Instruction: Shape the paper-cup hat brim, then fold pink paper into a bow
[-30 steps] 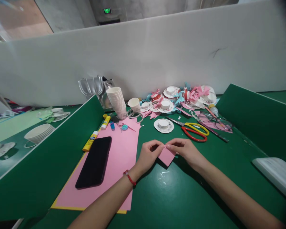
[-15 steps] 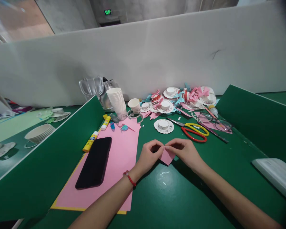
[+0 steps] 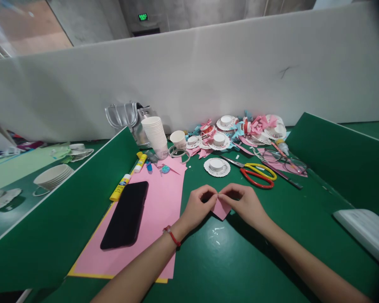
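A small piece of pink paper [image 3: 221,209] is pinched between my two hands over the green table, one corner pointing toward me. My left hand [image 3: 199,204], with a red bracelet at the wrist, has thumb and forefinger closed on its upper edge. Right beside it, my right hand [image 3: 244,203] pinches the same edge, the fingertips of both almost meeting. The fingers hide the top of the paper. Just beyond the hands lies a white scalloped paper disc [image 3: 217,167] with a short round piece on it. Scissors [image 3: 257,173] with red and yellow handles lie to its right.
Pink sheets [image 3: 159,214] lie at left under a black phone [image 3: 125,215], with glue sticks [image 3: 120,187] beside them. Stacked paper cups [image 3: 155,136] and a pile of paper decorations [image 3: 259,126] stand behind. Eyeglasses [image 3: 286,160] lie right. Green dividers [image 3: 344,158] flank the table.
Almost nothing differs. The pink paper has shifted very slightly between my fingertips; both hands keep their pinch in the same place.
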